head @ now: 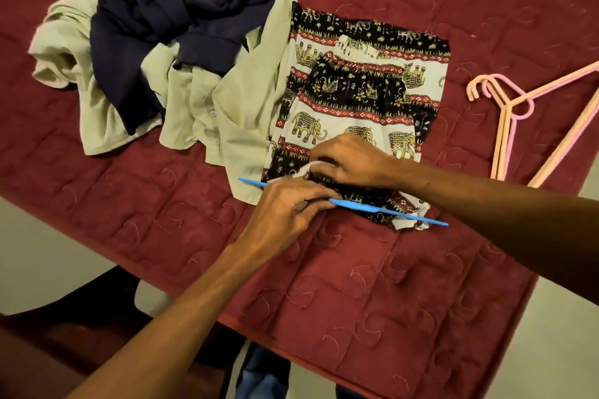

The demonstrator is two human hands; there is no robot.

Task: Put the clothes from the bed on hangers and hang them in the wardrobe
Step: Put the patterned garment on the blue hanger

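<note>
**Step in hand: fitting the printed garment to the hanger**

Position. The printed garment (363, 81), black and cream with elephant bands, lies flat on the bed (356, 285), its lower end nearest the near edge. The blue hanger (389, 211) lies across that lower end, roughly parallel to the near edge. The wardrobe is not in view.

Grip state. The left grip (285, 204) is closed over the blue hanger, fingers curled across the bar and the cloth under it. The right grip (350, 162) pinches a fold of the printed garment just beyond the bar.

Procedure (recommended).
1. Hold the bar steady with the left grip so it does not slide toward the near edge.
2. Draw the cloth evenly over or through the bar with the right grip. Keep the fold square to the bar.
3. Smooth any bunching at the right end, where the hem looks crumpled.
4. Check balance on both sides before lifting, since thin fabric is likely to slip off a smooth bar.

Remaining stock. A navy garment (146, 26) and a beige shirt (233, 100) lie heaped toward the far left corner. Two spare hangers (507, 105) lie near the right edge.

Markings. No brand, label or legible writing is visible on any item.
</note>
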